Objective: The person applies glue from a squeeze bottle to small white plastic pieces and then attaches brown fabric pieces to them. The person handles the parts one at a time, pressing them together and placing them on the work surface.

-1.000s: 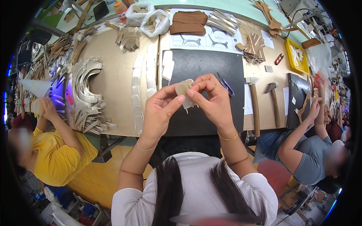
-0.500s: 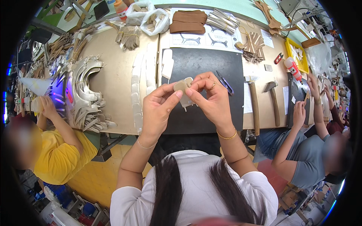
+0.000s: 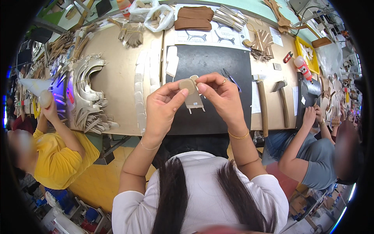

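Above a black cutting mat (image 3: 228,109), I hold a small beige leather-like piece (image 3: 194,100) with a rounded top and two thin strips at its lower edge. My left hand (image 3: 161,109) pinches it between thumb and fingers at its left side. At the upper right, the thumb and forefinger of my right hand (image 3: 224,97) close on its small rounded tab; the fingertips partly hide that contact. A white piece with rounded ends (image 3: 172,62) lies at the mat's upper left. Dark tweezers or snips (image 3: 232,81) lie just beyond my right hand.
Two hammers (image 3: 261,101) (image 3: 283,101) lie to the right. Rows of pale strips (image 3: 140,93) run along the left. Brown leather strips (image 3: 193,17) and plastic bags (image 3: 160,19) sit at the back. Co-workers (image 3: 64,156) (image 3: 307,156) sit on both sides.
My right thumb and fingers have shifted slightly up and right, exposing more of the beige piece. Its lower part now faces me more fully. Both co-workers' hands have moved.
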`<state>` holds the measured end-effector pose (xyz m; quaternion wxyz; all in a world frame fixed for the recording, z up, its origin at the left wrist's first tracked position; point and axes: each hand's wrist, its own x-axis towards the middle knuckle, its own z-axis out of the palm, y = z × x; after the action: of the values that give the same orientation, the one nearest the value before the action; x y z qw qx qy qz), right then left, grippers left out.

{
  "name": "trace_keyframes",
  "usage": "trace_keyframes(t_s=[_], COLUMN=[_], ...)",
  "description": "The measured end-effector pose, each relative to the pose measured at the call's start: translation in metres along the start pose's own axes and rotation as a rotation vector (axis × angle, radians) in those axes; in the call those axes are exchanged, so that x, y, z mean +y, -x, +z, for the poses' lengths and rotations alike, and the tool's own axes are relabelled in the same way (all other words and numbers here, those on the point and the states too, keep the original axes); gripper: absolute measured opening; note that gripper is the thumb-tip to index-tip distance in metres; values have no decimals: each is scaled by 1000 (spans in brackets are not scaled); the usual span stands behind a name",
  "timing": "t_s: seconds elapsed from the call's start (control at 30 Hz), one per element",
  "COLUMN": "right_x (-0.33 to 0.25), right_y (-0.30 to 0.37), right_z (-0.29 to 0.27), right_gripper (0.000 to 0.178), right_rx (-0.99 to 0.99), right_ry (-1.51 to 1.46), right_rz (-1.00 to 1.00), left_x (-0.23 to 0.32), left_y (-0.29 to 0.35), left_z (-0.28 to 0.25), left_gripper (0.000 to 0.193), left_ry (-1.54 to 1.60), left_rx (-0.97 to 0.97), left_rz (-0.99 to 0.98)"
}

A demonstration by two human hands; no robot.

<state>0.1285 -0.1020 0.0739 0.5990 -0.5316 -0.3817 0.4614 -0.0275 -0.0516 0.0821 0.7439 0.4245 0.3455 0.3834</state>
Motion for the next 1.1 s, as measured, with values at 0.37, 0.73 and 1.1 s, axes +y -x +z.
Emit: trace_keyframes(t_s=[0.37, 0.73, 1.1], right_x=[12, 37, 60], right_y=[1, 14, -18], right_z=[2, -8, -27], right_gripper=[17, 15, 22], right_rx=[-36, -22, 30], right_ry=[84, 104, 380], right_rz=[63, 152, 219], left_x=[-2, -45, -46], left_y=[5, 8, -30], left_z=[7, 0, -49], left_gripper=[57, 60, 37], left_ry=[-165, -108, -869], left_rx=[-2, 0, 133], left_rz=[84, 74, 225])
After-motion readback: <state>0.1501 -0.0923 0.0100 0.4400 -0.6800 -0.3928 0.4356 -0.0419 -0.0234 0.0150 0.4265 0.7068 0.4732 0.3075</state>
